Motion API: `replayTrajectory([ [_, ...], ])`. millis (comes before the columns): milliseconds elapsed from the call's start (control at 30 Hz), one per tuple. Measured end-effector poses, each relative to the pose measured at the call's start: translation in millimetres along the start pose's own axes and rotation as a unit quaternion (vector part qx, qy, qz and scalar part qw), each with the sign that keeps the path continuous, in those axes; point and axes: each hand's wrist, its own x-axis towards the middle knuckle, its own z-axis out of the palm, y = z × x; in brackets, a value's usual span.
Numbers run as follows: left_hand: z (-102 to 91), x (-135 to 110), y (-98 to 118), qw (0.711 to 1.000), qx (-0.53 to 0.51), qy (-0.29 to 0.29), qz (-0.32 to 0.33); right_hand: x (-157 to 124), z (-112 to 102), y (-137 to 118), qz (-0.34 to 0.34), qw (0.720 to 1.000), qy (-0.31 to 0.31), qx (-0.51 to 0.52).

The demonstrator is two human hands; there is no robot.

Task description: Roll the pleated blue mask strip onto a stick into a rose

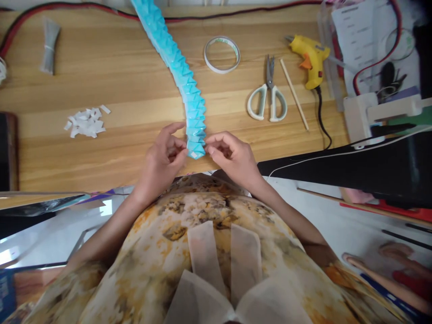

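Note:
A long light-blue folded-paper chain [189, 90] of pleated, zigzag segments runs from the top edge of the view down to the table's near edge. A small white piece [193, 154] lies on its lowest segment. At that near end, my left hand [166, 153] pinches the chain's left edge between thumb and fingers, with the index finger lifted along its side. On the opposite edge, my right hand [232, 155] has its thumb and curled fingertips closed at the same end segment.
Small white paper pieces [86, 123] lie in a pile at left. Right of the chain are a tape roll [206, 56], scissors [270, 85], a wooden stick [294, 95] and a yellow glue gun [312, 58]. A bundle of thin strips [50, 47] and a dark phone-like object [7, 150] sit left.

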Motion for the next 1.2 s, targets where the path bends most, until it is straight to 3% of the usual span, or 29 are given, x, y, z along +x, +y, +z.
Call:
replayTrajectory([
  [267,-0.3,2.9,-3.1,1.0,-0.021,0.001,-0.009,-1.8,4.3,3.8,0.015,1.0,-0.018,0.02],
  [667,4.8,4.5,1.7,0.997,-0.076,-0.015,-0.006,-4.1,13.3,-2.3,0.078,0.984,-0.073,0.142],
  [800,2.8,-0.3,7.1,1.0,-0.004,0.023,0.012,-2.5,14.6,-2.7,0.094,0.981,-0.063,0.161],
  [900,-2.5,-2.4,16.3,0.987,0.102,0.09,0.086,-2.0,15.5,-2.8,0.1,0.98,-0.058,0.16],
  [967,-5.3,-2.4,22.1,0.975,0.153,0.065,0.147,-1.8,15.9,-2.8,0.094,0.982,-0.056,0.156],
  [1033,-6.2,-1.9,25.2,0.967,0.188,0.003,0.171,-1.9,16.0,-2.7,0.086,0.983,-0.054,0.153],
  [1100,-5.3,-1.8,24.6,0.962,0.223,-0.03,0.158,-2.1,15.9,-2.5,0.082,0.984,-0.055,0.151],
  [1200,-3.0,-3.2,19.5,0.957,0.26,-0.018,0.131,-2.6,15.6,-2.0,0.079,0.985,-0.061,0.14],
])
